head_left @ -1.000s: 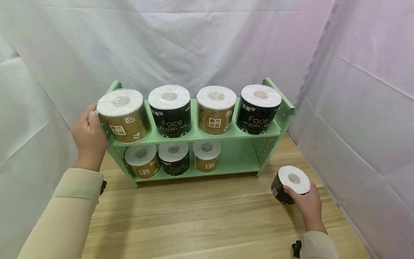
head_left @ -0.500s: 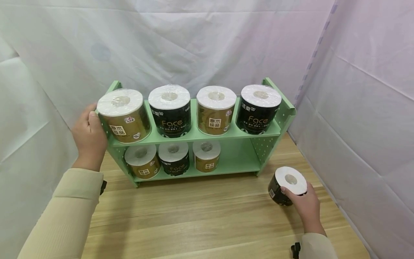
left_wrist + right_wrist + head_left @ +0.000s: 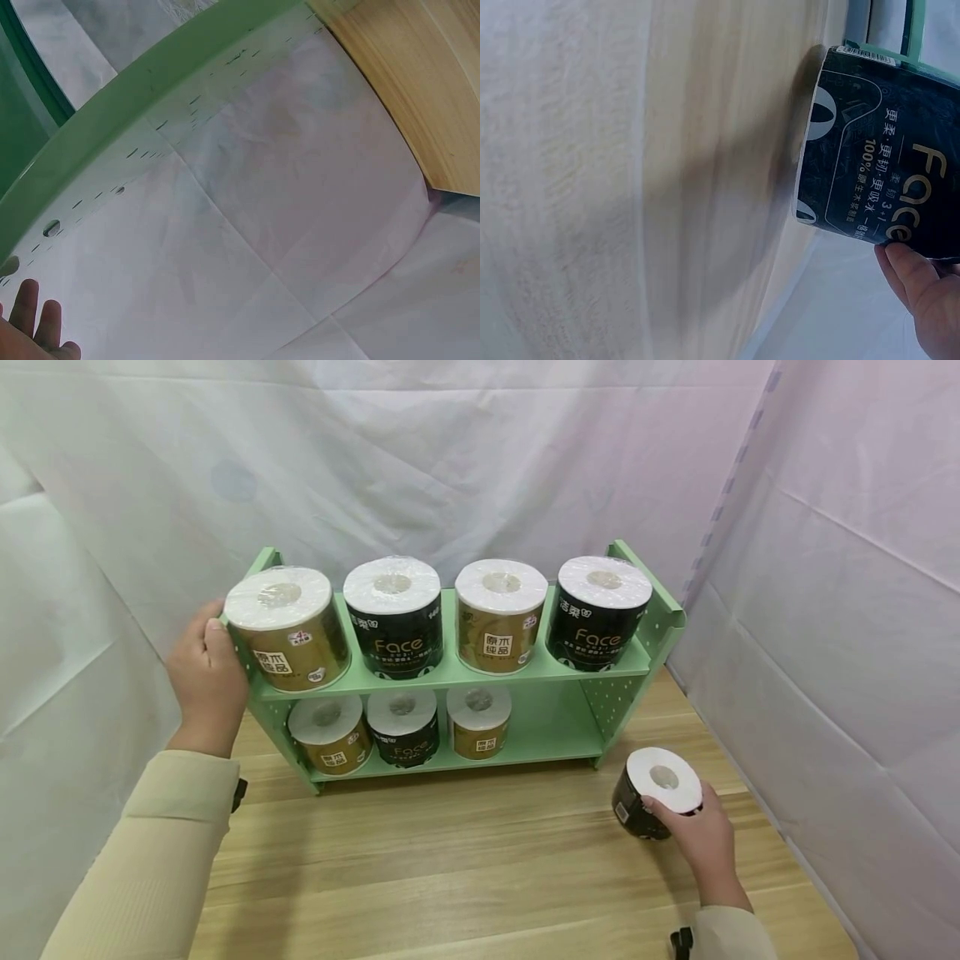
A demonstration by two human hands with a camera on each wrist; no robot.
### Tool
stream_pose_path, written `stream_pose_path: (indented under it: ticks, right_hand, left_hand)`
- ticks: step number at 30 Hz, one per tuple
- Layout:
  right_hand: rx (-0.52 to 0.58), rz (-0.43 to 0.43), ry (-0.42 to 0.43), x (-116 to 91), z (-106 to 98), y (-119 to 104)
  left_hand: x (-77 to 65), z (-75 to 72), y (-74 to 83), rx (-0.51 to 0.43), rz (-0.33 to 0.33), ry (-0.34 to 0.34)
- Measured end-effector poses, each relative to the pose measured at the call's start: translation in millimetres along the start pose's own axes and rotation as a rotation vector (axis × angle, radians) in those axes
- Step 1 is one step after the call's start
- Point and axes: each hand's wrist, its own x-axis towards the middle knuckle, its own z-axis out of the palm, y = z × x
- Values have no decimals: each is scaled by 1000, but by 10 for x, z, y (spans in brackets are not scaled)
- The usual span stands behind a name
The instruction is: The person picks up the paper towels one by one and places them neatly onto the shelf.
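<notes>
My right hand [image 3: 703, 839] grips a black-wrapped toilet roll [image 3: 636, 818] at the table's right, thumb on the near side. In the right wrist view, fingers [image 3: 907, 270] press the wrapper of the black roll [image 3: 885, 150] with "Face" lettering; the roll leans slightly, a shadow beside it. My left hand [image 3: 206, 681] holds the left side panel of a green two-tier shelf [image 3: 551, 752]. Beyond the pale green panel [image 3: 150, 97] in the left wrist view, several fingers [image 3: 49, 322] show; the rest of that hand is cut off.
On the upper tier stand gold [image 3: 300, 652] and black rolls [image 3: 401, 639] in alternation. The lower tier bears gold [image 3: 337, 756], black [image 3: 408, 745] and gold rolls [image 3: 477, 742], with bare shelf to their right. White cloth [image 3: 480, 460] surrounds the wooden table [image 3: 450, 843].
My right hand has carried the black toilet roll a little left, toward the shelf. The left hand and the shelf stay where they were.
</notes>
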Motion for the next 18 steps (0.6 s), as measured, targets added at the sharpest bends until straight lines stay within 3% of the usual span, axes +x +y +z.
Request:
stream_pose_path:
  ticks: [18]
  right_hand:
    - [-15, -43, -49, -77, 13, -186]
  left_hand:
    - [-4, -5, -1, 0, 5, 0]
